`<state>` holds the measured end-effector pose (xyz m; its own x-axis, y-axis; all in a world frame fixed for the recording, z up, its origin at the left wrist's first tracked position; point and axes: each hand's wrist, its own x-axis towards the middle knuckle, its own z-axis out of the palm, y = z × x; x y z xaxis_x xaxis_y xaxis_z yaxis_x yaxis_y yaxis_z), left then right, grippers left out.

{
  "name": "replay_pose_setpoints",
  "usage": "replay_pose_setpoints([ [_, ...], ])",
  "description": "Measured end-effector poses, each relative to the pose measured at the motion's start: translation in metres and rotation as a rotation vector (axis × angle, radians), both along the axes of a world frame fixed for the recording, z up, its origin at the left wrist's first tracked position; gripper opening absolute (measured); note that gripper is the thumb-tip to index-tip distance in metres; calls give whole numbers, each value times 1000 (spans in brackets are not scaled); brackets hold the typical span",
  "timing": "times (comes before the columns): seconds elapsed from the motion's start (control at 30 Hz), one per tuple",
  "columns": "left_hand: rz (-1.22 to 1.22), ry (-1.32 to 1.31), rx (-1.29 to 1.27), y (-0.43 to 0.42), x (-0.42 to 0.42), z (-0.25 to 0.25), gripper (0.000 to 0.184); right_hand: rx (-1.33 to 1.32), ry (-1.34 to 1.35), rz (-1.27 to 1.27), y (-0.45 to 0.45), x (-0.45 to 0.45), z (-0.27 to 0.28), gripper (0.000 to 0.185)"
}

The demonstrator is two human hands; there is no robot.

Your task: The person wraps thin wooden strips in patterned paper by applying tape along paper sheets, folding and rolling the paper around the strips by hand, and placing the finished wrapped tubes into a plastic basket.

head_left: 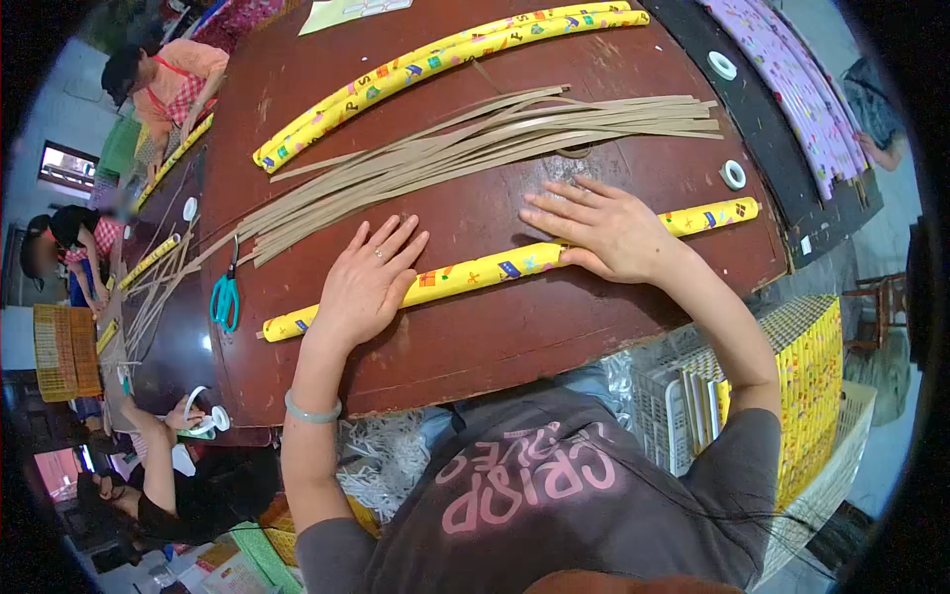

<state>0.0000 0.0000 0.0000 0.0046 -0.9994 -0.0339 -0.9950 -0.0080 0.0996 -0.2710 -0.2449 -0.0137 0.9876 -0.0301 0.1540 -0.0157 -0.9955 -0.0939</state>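
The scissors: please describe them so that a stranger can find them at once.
On the brown table, find the left hand. Further left, by the tan strips, lie the scissors. Their two teal loops set them apart from the strips and the yellow roll nearby.

Table [475, 342]: yellow rolls [475, 276], strips [396, 170], scissors [226, 300], probably tape [733, 175].

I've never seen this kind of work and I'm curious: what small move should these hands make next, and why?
Probably a short, light roll of the yellow tube under both palms: the left hand and right hand lie flat across it, fingers spread rather than gripping, and the tan strips beyond don't touch it.
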Motion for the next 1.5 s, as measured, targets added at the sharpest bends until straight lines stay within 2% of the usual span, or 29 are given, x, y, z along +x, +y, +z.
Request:
replay_pose_setpoints([
  [0.07,0,37,-9,-4,3,-1,46,-28,-16,140,-2,6,-4,64],
  [0.27,7,118,37,-7,-7,5,48,-66,-32,245,17,12,-4,61],
  [0.5,-71,27,-54,-12,-3,2,49,-141,-35,332,18,26,-3,52],
  [0.57,-120,-74,-3,-13,-14,2,59,-112,-25,336,17,26,-2,52],
  [0.6,-139,-34,-45,-14,-21,-2,65,-70,-27,333,17,27,-3,51],
  [0.67,-143,-65,-88,-18,-36,-5,66,-25,-36,335,16,27,-3,51],
  [0.77,-149,-97,-123,-27,-56,-12,69,-45,-55,333,16,29,-2,56],
  [0.87,-124,-151,-118,-26,-75,-14,72,56,12,258,17,28,2,73],
  [0.93,-82,-18,-127,-22,-86,-14,79,50,-3,254,19,26,7,71],
  [1.1,-111,-16,-55,-4,-102,-21,81,64,-33,250,19,26,8,72],
  [1.2,-296,285,-15,4,-105,-22,75,79,-25,260,18,27,8,75],
  [1.3,-222,116,-139,2,-96,-11,74,89,-14,273,18,27,8,76],
  [1.43,103,37,-242,-1,-72,-13,76,100,17,264,19,28,10,76],
  [1.5,129,-32,-207,7,-67,-16,78,110,45,243,19,28,11,78],
])
